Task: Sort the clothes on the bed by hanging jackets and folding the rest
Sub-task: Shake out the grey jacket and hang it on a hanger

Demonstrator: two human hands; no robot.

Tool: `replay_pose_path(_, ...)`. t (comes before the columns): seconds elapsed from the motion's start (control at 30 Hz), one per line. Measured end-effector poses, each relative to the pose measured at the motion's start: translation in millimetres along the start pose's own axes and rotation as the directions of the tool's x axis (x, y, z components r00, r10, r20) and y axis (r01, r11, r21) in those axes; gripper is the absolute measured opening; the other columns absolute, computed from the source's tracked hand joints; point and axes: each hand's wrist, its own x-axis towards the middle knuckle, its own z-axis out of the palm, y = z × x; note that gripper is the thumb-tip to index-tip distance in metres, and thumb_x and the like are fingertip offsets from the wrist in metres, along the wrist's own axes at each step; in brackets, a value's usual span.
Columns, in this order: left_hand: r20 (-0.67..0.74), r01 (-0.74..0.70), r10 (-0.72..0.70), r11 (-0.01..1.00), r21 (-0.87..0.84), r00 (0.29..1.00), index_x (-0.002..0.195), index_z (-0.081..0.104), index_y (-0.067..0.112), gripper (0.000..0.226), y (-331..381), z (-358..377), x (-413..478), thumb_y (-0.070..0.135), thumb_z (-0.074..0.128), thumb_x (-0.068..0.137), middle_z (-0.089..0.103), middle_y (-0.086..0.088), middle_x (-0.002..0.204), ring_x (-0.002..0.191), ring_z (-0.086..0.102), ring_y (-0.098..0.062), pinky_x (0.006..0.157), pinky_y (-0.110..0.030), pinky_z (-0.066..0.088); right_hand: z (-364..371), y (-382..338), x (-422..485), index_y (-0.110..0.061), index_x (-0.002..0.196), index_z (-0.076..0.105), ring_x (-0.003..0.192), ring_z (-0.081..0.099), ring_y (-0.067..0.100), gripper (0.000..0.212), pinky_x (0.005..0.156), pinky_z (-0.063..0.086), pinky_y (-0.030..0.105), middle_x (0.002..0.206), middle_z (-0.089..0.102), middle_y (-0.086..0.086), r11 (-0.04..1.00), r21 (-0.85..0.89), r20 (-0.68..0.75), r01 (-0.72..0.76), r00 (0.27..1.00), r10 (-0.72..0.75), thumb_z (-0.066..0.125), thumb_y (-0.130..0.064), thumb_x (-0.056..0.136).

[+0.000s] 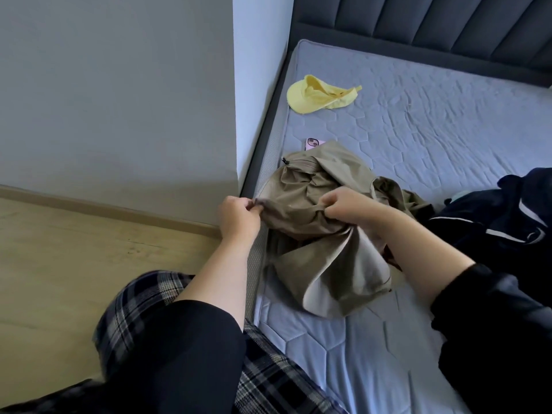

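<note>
Khaki thin woven jacket (313, 234), crumpled on grey quilted mattress (388, 339), bunched between both hands. Pinched at edge by left hand (239, 216), gripped at fold in curled fingers of right hand (349, 204). Probably light, limp, slightly slick, no stiffness. Best held at shoulder seams for hanging.

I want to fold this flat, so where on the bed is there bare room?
The grey quilted mattress is bare right of the yellow fabric cap, up to the dark padded headboard, and near you below the crumpled khaki jacket. Crowded: navy striped garment at right.
</note>
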Motion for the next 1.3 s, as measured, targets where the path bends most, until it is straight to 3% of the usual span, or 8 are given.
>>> replay_pose_path(0.13,-0.225,0.087,-0.119,0.986,-0.145,0.967,0.088,0.065,-0.001,0.022,6.9,-9.8,2.5,0.019,0.057,0.093,0.062,-0.010,0.082,0.075,0.051,-0.024,0.066,-0.031,0.034,-31.3,15.2,8.9,-0.011,0.077,0.057,0.090,0.055,0.034,0.013,0.061,0.041,0.028,0.089,0.056,0.009,0.772,-0.581,-0.426,-0.257,0.904,-0.020,0.052,0.000,0.076)
replay_pose_path(0.33,-0.378,0.273,-0.380,0.912,-0.307,0.844,0.088,0.061,-0.004,0.028,1.2,-17.4,5.1,0.021,0.051,0.096,0.065,-0.021,0.091,0.082,0.057,-0.032,0.069,-0.031,0.036,-48.0,18.8,15.4,-0.009,0.096,0.059,0.098,0.061,0.035,0.016,0.069,0.041,0.029,0.098,0.063,0.011,0.748,-0.438,-0.476,-0.499,0.834,0.278,0.049,-0.018,0.087)
replay_pose_path(0.5,-0.179,0.242,-0.373,0.830,-0.502,0.910,0.070,0.053,0.003,0.032,13.6,-16.5,4.7,0.019,0.051,0.097,0.054,-0.004,0.063,0.069,0.052,-0.024,0.063,-0.031,0.038,-55.7,-16.0,14.9,-0.012,0.074,0.064,0.072,0.056,0.025,0.034,0.058,0.046,0.028,0.070,0.060,0.006,0.967,0.250,-0.580,0.050,0.808,0.108,0.036,0.008,0.077)
replay_pose_path(0.63,0.513,0.476,-0.033,0.431,-0.767,0.858,0.094,0.065,0.002,0.032,32.1,-25.4,-9.9,0.014,0.036,0.101,0.072,-0.015,0.091,0.087,0.069,-0.029,0.079,-0.038,0.056,-67.0,-69.3,10.8,-0.018,0.109,0.068,0.088,0.062,0.001,0.058,0.074,0.051,0.013,0.095,0.066,-0.008,0.831,0.274,-0.734,0.485,0.664,-0.145,0.032,0.008,0.071)
replay_pose_path(0.77,0.575,0.454,0.365,0.367,-0.812,0.732,0.098,0.073,-0.003,0.035,39.8,-33.9,-19.6,0.029,0.070,0.083,0.070,-0.019,0.103,0.102,0.067,-0.024,0.089,-0.027,0.051,-77.9,-100.9,22.8,-0.029,0.142,0.037,0.102,0.050,-0.022,0.063,0.083,0.037,-0.001,0.127,0.053,-0.016,0.766,0.030,-0.828,0.643,0.446,-0.342,0.038,-0.006,0.083)
replay_pose_path(0.93,0.479,0.555,-0.280,0.416,-0.721,0.832,0.117,0.062,0.001,0.035,15.4,-25.5,12.6,0.027,0.046,0.100,0.066,-0.014,0.112,0.097,0.066,-0.024,0.081,-0.029,0.055,-49.9,-72.4,55.9,-0.016,0.152,0.001,0.130,0.040,0.031,0.082,0.104,0.035,0.041,0.144,0.040,0.014,0.965,-0.262,-0.389,0.022,0.912,-0.126,0.055,-0.031,0.092)
replay_pose_path(1.07,0.282,0.535,-0.511,0.458,-0.710,0.812,0.125,0.054,0.000,0.038,3.1,-15.7,17.6,0.028,0.042,0.102,0.057,-0.020,0.127,0.116,0.057,-0.033,0.097,-0.041,0.047,2.3,-43.7,43.3,-0.018,0.099,0.052,0.098,0.058,0.034,0.018,0.068,0.040,0.035,0.088,0.058,0.007,0.934,-0.350,-0.499,-0.070,0.858,-0.123,0.045,-0.034,0.093)
replay_pose_path(1.3,0.392,0.481,-0.280,0.451,-0.752,0.876,0.087,0.065,0.007,0.011,9.2,-13.9,10.2,0.018,0.064,0.090,0.072,-0.008,0.079,0.074,0.069,-0.019,0.071,-0.029,0.057,93.9,9.2,0.3,-0.017,0.071,0.053,0.074,0.057,0.025,0.056,0.056,0.036,0.029,0.073,0.058,-0.001,0.735,-0.639,-0.231,-0.229,0.968,0.100,0.044,-0.071,0.080)
